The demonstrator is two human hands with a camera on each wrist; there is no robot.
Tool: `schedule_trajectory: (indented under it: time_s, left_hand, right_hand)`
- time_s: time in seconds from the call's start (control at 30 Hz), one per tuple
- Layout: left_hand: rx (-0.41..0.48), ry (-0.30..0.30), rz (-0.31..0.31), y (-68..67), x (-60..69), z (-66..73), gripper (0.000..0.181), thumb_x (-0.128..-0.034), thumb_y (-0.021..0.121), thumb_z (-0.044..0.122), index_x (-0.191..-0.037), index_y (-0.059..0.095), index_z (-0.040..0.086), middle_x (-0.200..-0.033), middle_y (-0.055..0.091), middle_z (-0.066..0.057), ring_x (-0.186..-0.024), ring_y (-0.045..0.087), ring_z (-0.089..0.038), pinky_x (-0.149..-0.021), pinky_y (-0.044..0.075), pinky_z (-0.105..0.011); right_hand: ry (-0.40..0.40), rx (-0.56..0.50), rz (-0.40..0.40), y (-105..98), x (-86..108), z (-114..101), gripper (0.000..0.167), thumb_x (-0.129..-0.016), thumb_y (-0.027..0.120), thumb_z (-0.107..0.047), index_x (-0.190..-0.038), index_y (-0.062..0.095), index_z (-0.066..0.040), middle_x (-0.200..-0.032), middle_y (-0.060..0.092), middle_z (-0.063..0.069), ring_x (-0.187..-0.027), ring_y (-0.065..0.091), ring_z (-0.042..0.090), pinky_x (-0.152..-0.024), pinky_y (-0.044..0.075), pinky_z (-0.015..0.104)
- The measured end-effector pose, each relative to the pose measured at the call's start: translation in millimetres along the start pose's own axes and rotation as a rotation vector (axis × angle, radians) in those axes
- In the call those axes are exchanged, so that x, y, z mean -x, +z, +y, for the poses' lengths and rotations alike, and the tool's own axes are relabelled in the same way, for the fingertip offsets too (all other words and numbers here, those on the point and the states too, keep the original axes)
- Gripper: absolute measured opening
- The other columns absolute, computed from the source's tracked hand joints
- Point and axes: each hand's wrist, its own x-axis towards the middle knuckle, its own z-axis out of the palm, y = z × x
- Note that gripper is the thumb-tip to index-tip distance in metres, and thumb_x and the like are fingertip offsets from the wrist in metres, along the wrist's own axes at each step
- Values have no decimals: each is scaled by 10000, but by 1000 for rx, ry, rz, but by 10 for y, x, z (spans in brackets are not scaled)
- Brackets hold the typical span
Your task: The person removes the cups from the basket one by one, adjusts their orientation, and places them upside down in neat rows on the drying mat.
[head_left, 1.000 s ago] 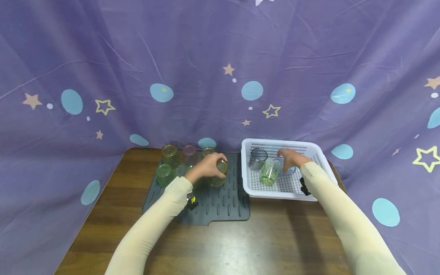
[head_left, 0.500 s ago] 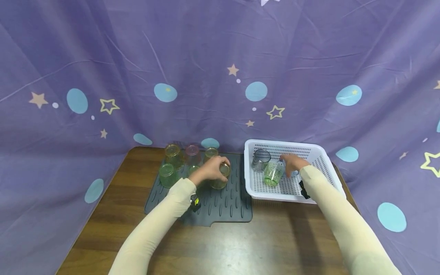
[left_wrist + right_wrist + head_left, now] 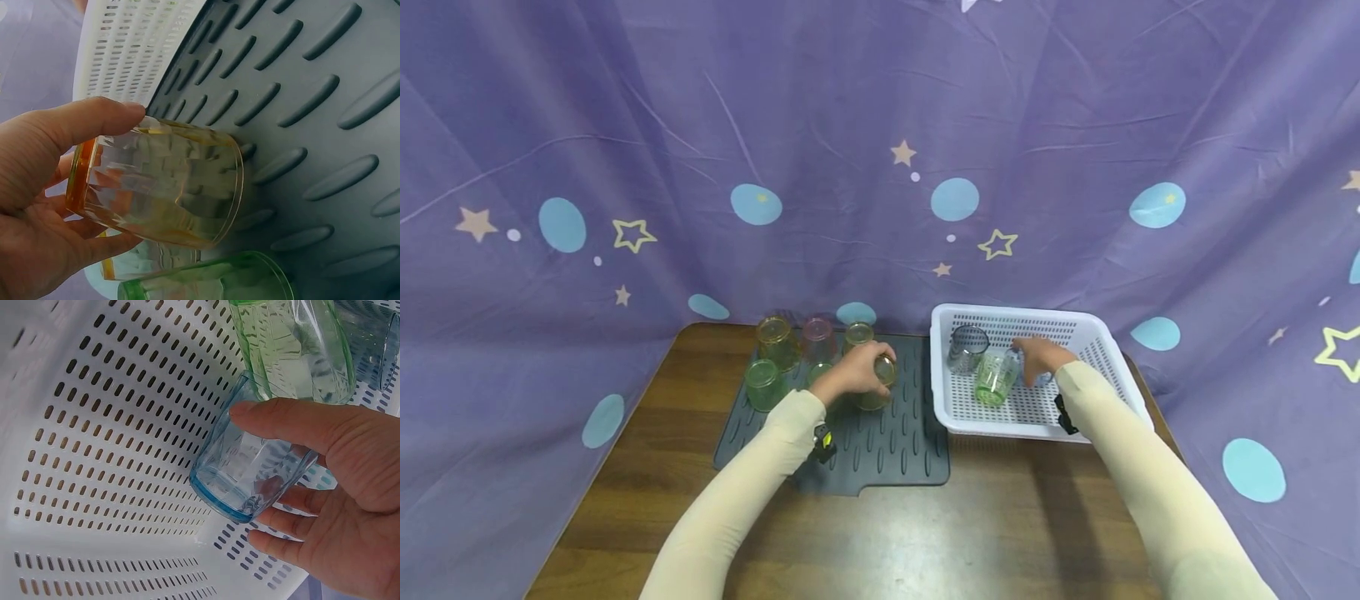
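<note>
My left hand (image 3: 854,371) holds an upside-down amber glass (image 3: 187,187) over the dark mat, thumb on one side and fingers on the other, near its base. Its rim is at or just above the mat; I cannot tell which. Inside the white basket (image 3: 1030,431), my right hand (image 3: 1040,357) grips a light blue glass (image 3: 240,465) that lies tilted, with the thumb across its upper side and fingers beneath. A green glass (image 3: 992,387) leans right beside it, and a grey-tinted glass (image 3: 967,350) is at the basket's left.
Several upturned glasses stand on the ridged mat (image 3: 895,454): a green glass (image 3: 764,387), a yellow glass (image 3: 778,343), a pink glass (image 3: 818,340) and others partly behind my left hand. A wooden table (image 3: 985,517) extends in front; a purple curtain (image 3: 820,125) hangs behind.
My right hand has lowered slightly and closed its fingers in round the blue glass. The left hand keeps its hold on the amber glass at the mat. The head view shifted a little.
</note>
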Motion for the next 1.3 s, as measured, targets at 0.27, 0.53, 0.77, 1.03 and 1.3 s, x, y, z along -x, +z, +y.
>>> schedule_trajectory:
  time_s: [0.27,0.53,0.77,1.03,1.3]
  left_hand:
    - [-5,6,-13,-42,21,-63,603,-711,911,74,-1242,631,16,-1239,655,-153,-1173,623,-331,-1008,521,-467]
    - [-14,12,-1,-99,51,-101,574,-697,904,55,-1203,637,3,-1254,673,-170,-1219,619,-348,-1061,497,-457]
    - [4,-18,-49,-157,56,-118,550,-749,876,38,-1236,627,-14,-1269,658,-169,-1216,610,-348,-1035,508,-466]
    - [5,11,-56,-197,78,-92,516,-755,875,55,-1214,645,1,-1236,671,-157,-1164,633,-327,-963,544,-422]
    - [-12,-30,-74,-165,55,-89,576,-782,862,51,-1298,614,-16,-1337,637,-181,-1278,583,-362,-1057,500,-468]
  right_hand:
    - [11,-5,0,-1,13,-5,896,-668,811,36,-1487,448,9,-1439,522,307,-1311,518,476,-1055,475,588]
    - [-4,6,-2,-7,7,-9,898,-652,824,30,-1471,458,24,-1430,525,312,-1308,518,485,-1067,459,601]
    - [-17,-6,-5,-1,26,-4,854,-649,830,33,-1430,485,35,-1362,577,300,-1246,568,458,-1028,496,580]
    - [-41,-25,11,-7,74,23,858,-646,827,26,-1429,478,57,-1394,556,308,-1260,557,471,-1021,504,569]
    - [-48,-120,33,11,104,216,909,-688,852,-53,-1463,400,95,-1469,476,329,-1322,488,515,-1079,443,607]
